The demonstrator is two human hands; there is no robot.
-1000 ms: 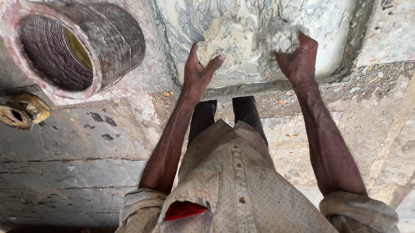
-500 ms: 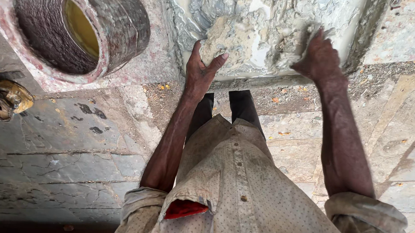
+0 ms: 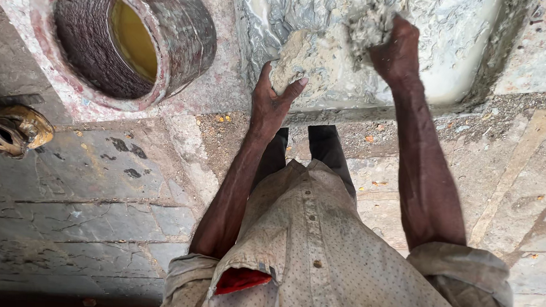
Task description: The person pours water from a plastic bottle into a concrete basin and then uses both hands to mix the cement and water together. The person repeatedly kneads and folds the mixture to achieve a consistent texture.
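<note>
Looking down, head view: person bent over a trough of wet grey-white pulp.
Right hand: at 1 o'clock, fingers clamped on a pulp clump, lifted, probably to work it.
Left hand: at 12 o'clock, fingers apart, palm flat on a tan lump, seemingly bracing it.
Surroundings: round drum at 10 o'clock; stained stone floor below.
</note>
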